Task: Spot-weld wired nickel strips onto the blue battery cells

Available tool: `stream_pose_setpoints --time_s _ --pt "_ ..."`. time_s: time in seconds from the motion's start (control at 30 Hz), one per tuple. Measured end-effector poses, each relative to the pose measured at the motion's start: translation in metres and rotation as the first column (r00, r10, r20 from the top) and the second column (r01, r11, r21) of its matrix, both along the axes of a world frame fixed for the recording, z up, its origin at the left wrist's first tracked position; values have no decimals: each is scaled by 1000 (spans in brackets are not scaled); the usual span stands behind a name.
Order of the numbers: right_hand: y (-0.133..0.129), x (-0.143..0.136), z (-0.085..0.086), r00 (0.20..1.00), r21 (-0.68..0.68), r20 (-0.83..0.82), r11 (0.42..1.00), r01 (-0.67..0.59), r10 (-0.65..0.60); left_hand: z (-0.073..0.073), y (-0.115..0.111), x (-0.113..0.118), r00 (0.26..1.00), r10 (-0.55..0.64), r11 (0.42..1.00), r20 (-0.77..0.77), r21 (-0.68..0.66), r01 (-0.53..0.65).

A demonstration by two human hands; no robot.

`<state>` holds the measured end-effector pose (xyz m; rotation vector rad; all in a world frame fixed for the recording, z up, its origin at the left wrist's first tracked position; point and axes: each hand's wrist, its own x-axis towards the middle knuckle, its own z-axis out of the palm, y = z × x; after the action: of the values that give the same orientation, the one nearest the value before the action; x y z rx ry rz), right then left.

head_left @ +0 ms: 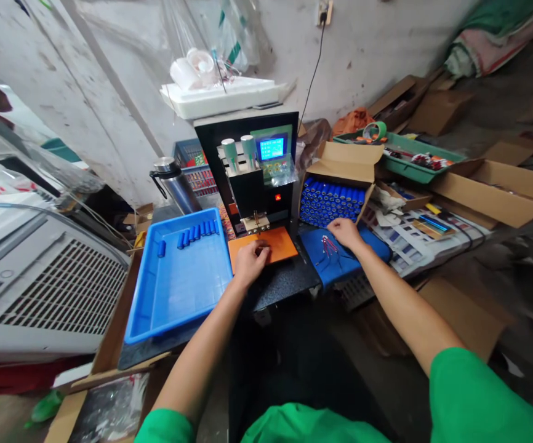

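My left hand (251, 261) rests on the orange plate (281, 245) in front of the black machine (247, 191), its fingers curled together; what they hold, if anything, is hidden. My right hand (344, 232) has its fingers pinched at the front of the cardboard box of blue cylindrical cells (328, 200). Anything inside that pinch is too small to tell. Just below it, small red and black wires (328, 246) lie on a blue cloth (340, 267). At the left, the blue tray (181, 307) holds a row of blue cells (197, 234) near its back edge.
A steel flask (174, 184) stands behind the tray. The machine carries a lit screen (272, 148) and a white foam lid (229, 95) on top. Behind the cell box at the right are a green tray (421, 170) and an open carton (501, 191).
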<state>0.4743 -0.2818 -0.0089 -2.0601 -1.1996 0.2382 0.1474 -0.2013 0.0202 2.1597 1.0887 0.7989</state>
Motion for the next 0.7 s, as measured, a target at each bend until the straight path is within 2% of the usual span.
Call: stream_pose_setpoints --time_s 0.07,0.13,0.3,0.43,0.57,0.7 --pt "-2 2 -9 998 -89 -63 996 -27 21 0 0 1 1000 2 1000 -6 6 -2" --pt "0 0 -13 997 -116 -65 993 -37 30 0 1 1 1000 8 1000 -9 9 -8" --pt "8 -8 -17 996 -186 51 980 -63 74 -2 0 1 1000 0 1000 2 3 0" --pt "11 -9 -23 997 -186 66 982 -30 43 -4 0 0 1000 2 1000 -5 -9 -2" --pt "11 -6 -26 997 -137 -72 991 0 -9 -4 0 1 1000 4 1000 -12 -1 -4" --pt "8 -4 -21 957 45 -290 998 34 -20 -2 -1 1 1000 7 1000 -15 0 -7"
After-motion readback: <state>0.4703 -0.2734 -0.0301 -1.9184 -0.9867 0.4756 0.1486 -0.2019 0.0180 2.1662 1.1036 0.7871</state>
